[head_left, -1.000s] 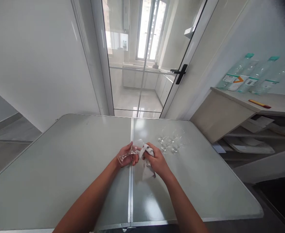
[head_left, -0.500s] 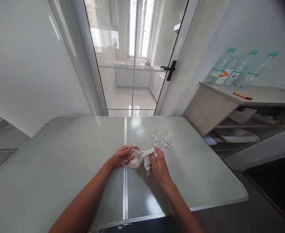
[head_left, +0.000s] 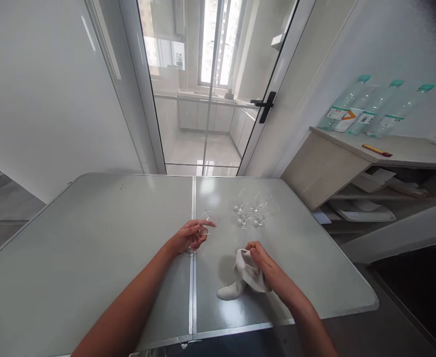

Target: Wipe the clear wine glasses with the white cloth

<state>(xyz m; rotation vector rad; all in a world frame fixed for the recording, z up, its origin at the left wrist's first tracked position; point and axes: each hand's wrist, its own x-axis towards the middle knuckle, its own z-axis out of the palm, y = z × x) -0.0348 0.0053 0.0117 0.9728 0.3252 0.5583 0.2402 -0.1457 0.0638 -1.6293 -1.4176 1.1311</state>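
My left hand [head_left: 188, 236] is closed around a clear stemmed glass [head_left: 210, 216] near the table's middle seam. Its rim points away from me and its foot shows below my fingers. In my right hand [head_left: 263, 258] a pale grey-white cloth [head_left: 248, 271] is pinched, hanging down so that its lower end touches the table. Hand and cloth are apart from the held glass. Beyond them, at the right rear of the table, several more clear stemmed glasses [head_left: 258, 220] stand in a cluster.
The grey-green table [head_left: 129, 218] has a metal seam and edging. A wooden shelf unit [head_left: 337, 153] stands against its right side, with several plastic bottles [head_left: 366, 111] and a yellow-red packet [head_left: 377, 150] on top. A glazed door [head_left: 206, 124] with a black handle [head_left: 265, 105] is behind.
My right hand has drawn the cloth away from the glass, down and to the right, towards me. My left hand keeps its hold on the glass in nearly the same place.
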